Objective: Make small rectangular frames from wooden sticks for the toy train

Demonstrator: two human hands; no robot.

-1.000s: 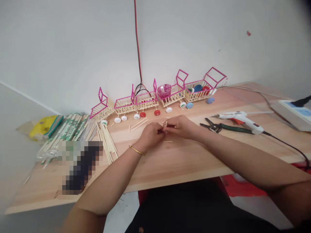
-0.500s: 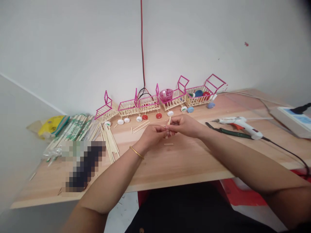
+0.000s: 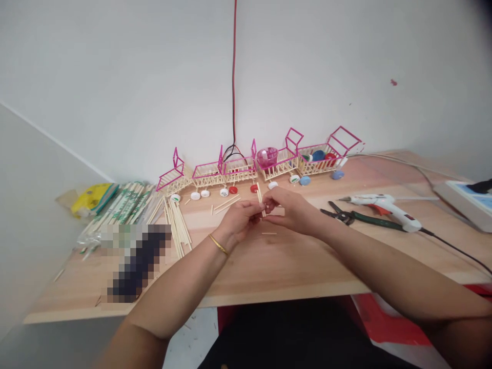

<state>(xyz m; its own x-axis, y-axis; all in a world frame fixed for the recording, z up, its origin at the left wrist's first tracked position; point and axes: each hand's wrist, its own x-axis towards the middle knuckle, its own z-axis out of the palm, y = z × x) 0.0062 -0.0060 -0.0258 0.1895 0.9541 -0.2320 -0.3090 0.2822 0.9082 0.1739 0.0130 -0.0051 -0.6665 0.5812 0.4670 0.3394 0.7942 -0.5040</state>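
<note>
My left hand, with a gold bangle at the wrist, pinches thin wooden sticks between thumb and fingers. From the other side, the fingers of my right hand close on the same sticks, which stand roughly upright. How many there are is hard to see behind the fingertips. A short cut stick lies on the table just below my hands. Longer cut pieces rest to the left of them, near my left hand.
Along the wall stands a row of small stick carts with bottle-cap wheels. Loose sticks and packaged sticks lie left. Green-handled cutters, a glue gun and a power strip are at right.
The held sticks now show more plainly between my hands. My right fingers have shifted and spread a little around them. The view has tilted slightly, and the cutters' jaws have come into sight.
</note>
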